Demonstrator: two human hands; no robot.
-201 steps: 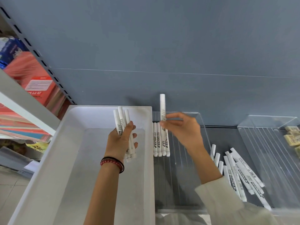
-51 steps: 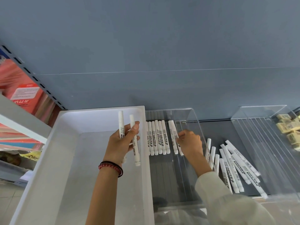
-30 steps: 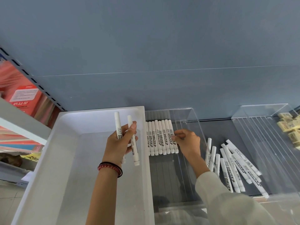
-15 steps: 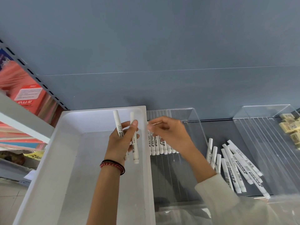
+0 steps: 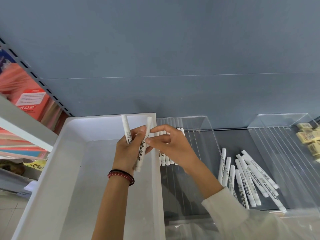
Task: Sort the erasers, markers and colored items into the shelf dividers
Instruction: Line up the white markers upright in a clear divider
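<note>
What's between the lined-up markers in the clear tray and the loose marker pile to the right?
Head view: only the tray's ribbed floor and its clear side wall; the right hand hangs over part of that stretch.

Dark grey shelf (image 5: 232,141) with white bin (image 5: 57,153), clear dividers (image 5: 208,130), loose markers (image 5: 245,177), yellow erasers (image 5: 305,135).

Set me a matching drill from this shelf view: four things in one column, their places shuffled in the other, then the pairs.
Things:
1 erasers
2 neat row of markers
3 scattered markers
4 two held markers

Places:
A over the white tray, in the left hand
B far right
C on the bare dark shelf
D in the clear divider beside the tray

Pairs: 1-B, 2-D, 3-C, 4-A
</note>
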